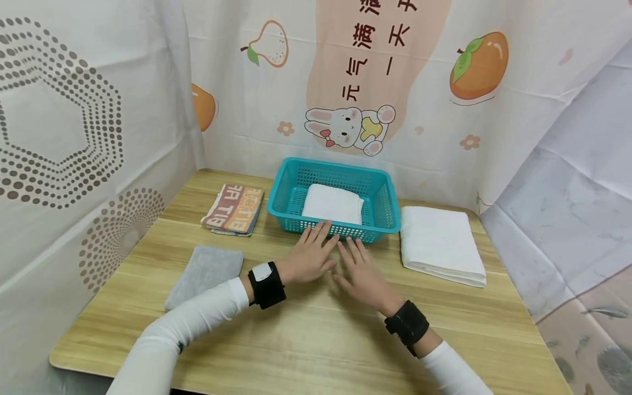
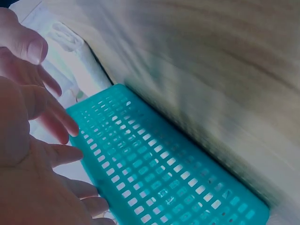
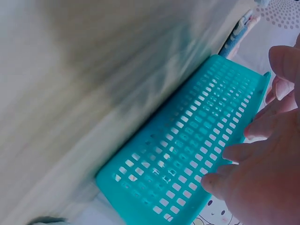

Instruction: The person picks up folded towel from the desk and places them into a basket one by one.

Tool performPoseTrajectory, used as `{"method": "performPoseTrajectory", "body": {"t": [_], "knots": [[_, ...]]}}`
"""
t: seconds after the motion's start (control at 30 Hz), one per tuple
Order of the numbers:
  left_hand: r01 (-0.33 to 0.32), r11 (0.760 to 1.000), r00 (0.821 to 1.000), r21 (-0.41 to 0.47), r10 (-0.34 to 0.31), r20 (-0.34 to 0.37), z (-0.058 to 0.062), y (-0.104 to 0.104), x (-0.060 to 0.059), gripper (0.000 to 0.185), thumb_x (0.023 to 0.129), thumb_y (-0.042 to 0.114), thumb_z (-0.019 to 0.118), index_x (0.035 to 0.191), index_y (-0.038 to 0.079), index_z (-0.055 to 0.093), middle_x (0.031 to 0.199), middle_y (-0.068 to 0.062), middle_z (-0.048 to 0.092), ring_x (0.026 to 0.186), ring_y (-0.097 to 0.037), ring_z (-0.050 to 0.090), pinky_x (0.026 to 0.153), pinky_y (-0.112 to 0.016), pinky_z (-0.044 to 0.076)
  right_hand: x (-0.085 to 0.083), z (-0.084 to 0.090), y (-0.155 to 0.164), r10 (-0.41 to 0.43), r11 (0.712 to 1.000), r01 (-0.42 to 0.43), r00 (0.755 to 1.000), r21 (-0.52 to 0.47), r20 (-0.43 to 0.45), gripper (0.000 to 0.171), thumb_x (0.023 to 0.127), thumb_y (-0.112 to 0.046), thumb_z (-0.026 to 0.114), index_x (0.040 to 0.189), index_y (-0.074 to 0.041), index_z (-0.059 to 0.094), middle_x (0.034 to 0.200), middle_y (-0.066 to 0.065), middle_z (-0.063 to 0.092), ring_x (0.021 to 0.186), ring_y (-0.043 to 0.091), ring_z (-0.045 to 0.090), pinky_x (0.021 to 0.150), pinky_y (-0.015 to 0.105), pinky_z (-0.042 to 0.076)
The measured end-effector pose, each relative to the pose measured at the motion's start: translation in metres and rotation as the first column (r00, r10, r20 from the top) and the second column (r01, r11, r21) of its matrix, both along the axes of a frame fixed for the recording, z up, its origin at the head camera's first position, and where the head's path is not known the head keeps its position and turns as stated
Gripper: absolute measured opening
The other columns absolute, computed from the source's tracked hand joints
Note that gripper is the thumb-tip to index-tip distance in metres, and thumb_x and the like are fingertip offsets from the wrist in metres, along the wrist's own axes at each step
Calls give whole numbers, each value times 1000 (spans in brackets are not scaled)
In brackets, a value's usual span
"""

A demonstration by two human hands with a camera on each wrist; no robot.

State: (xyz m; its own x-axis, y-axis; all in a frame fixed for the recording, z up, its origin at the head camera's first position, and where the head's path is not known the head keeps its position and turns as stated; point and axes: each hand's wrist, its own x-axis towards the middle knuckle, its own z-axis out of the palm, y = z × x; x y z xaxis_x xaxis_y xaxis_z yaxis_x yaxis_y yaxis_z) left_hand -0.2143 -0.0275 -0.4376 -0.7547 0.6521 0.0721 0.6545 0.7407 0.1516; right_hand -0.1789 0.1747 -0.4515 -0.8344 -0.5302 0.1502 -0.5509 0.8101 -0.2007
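A teal plastic basket with perforated walls stands at the back middle of the table, and a folded white towel lies inside it. My left hand is at the basket's near side, palm down, fingers extended with the tips by the rim. Close beside it, my right hand also has its fingers stretched toward the near wall. In the left wrist view, the fingertips of the left hand come right at the basket's rim. The right wrist view shows the right hand likewise at the rim. Neither hand holds anything.
A folded patterned cloth with lettering lies left of the basket, with a folded grey towel nearer the front. Right of the basket is a larger folded white towel. A printed curtain hangs behind the wooden table.
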Motion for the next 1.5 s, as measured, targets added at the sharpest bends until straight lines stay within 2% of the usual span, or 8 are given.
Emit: {"method": "performPoseTrajectory", "body": {"t": [0.27,0.5,0.67,0.83,1.0,1.27,1.5], "knots": [[12,999,1000,-31,-12,-15,-12,0,9,63,106,44,41,157,10,28,163,-24,9,151,-39,9,119,-55,14,13,-10,3,4,1000,-4,1000,9,31,77,99,-38,60,157,-4,22,160,30,16,150,43,7,117,58,18],[28,999,1000,-30,-28,-5,-22,-3,18,66,105,44,44,158,9,25,163,-25,12,150,-41,15,119,-54,16,20,-16,7,17,1000,-17,999,0,50,76,99,-37,60,157,-4,24,159,30,17,148,48,14,117,60,17],[40,999,999,-36,-40,-5,-26,-6,22,66,105,44,44,158,8,26,162,-27,14,149,-42,18,118,-55,19,21,-22,13,-24,999,28,994,-32,104,75,99,-36,60,157,-4,25,160,31,14,148,48,11,116,61,16],[48,999,998,-25,-47,38,-28,-7,25,66,105,44,45,157,9,27,162,-27,14,149,-42,18,116,-58,22,20,-25,22,-72,993,83,989,-79,129,74,98,-33,63,156,-3,28,160,31,14,147,50,11,115,64,16],[48,999,993,-14,-46,108,-30,-8,28,66,104,43,47,158,11,25,162,-26,11,148,-40,21,113,-58,30,18,-22,34,-99,989,111,989,-98,111,74,96,-29,66,155,-1,30,158,33,17,145,52,15,114,65,19],[40,999,985,-10,-37,170,-29,-7,32,68,103,40,51,159,15,22,163,-26,8,140,-41,38,100,-57,46,9,-11,56,-148,983,152,988,-104,40,70,93,-21,69,150,5,37,152,40,24,140,59,21,109,69,24],[48,998,980,-36,-40,197,-29,-6,34,67,102,36,53,159,17,23,163,-23,14,135,-42,44,97,-55,48,-4,4,84,-262,962,261,965,-81,0,60,92,-18,67,142,8,45,145,44,31,135,62,27,105,71,28]]}}
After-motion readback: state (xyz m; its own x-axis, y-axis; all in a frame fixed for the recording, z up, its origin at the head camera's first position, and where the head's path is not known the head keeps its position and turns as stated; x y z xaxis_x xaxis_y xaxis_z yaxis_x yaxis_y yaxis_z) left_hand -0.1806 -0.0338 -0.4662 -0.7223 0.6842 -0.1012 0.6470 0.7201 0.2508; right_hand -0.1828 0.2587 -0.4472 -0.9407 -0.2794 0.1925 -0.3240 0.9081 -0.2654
